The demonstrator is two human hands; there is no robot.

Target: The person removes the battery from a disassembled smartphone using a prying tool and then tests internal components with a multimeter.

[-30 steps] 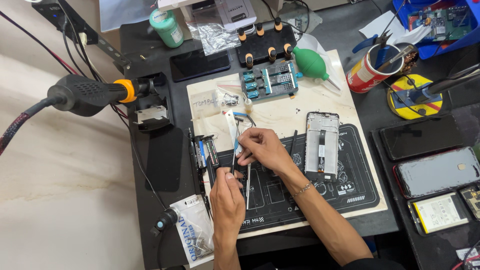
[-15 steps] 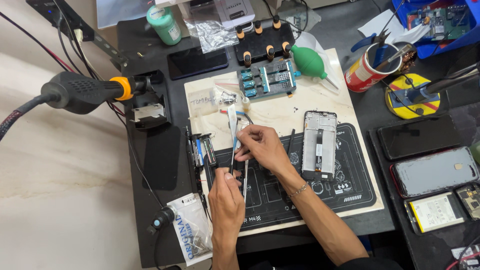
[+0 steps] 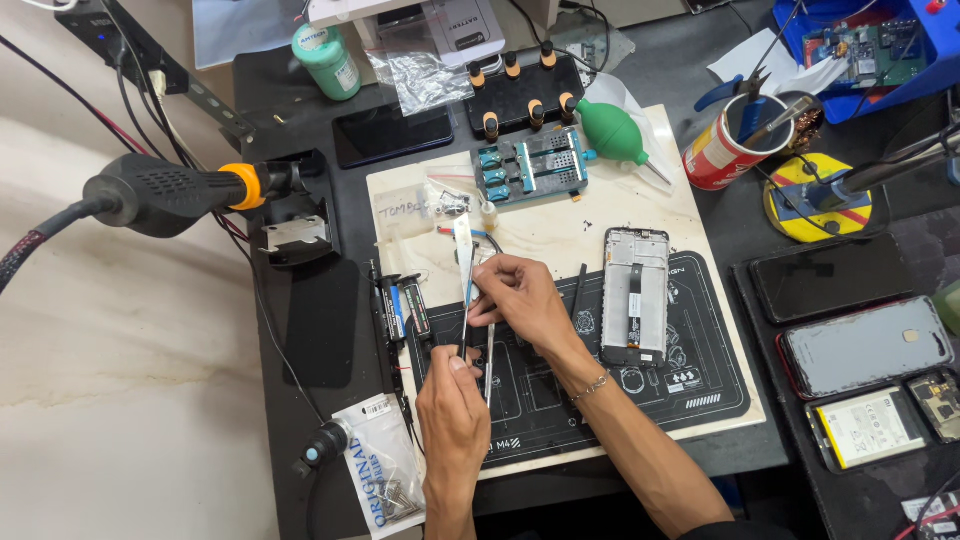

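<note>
My right hand is over the left end of the black work mat, fingers pinched on a thin white strip that points away from me. My left hand comes up from below and holds a thin dark tool, its tip right under the right hand's fingers. A slim silver tool sticks out between the two hands; I cannot tell which hand holds it. An opened phone frame lies on the mat to the right, and a black spudger lies between it and my right hand.
A hot-air gun handle sits on its stand at the left. A blue board holder, a green blower and a red can of tools stand behind. Phones and a battery lie at the right, a bag of screws at front left.
Both hands stay together at the mat's left end, with only small finger movements on the strip and tool. The view has shifted slightly.
</note>
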